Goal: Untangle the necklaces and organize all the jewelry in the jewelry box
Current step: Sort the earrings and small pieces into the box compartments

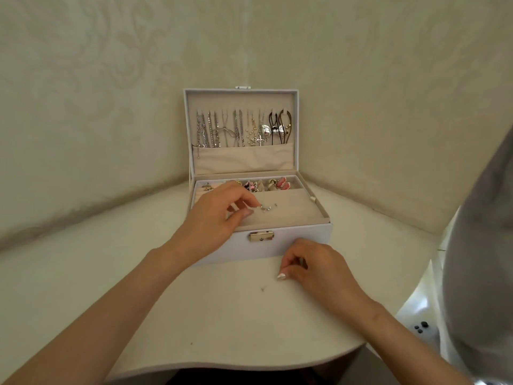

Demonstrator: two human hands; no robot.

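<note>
A white jewelry box stands open against the wall corner. Several necklaces hang on hooks inside its lid. Rings and earrings fill the back compartments of the beige tray. My left hand reaches over the tray and pinches a small silver earring between thumb and forefinger. A tiny stud lies on the tray beside it. My right hand rests on the table before the box with curled fingers; whether they hold anything is hidden. Another small stud lies on the table near it.
The white table sits in a corner of patterned wallpaper, its curved front edge close to me. A grey cloth hangs at the right, with a glossy white object below it. The box's gold latch faces me.
</note>
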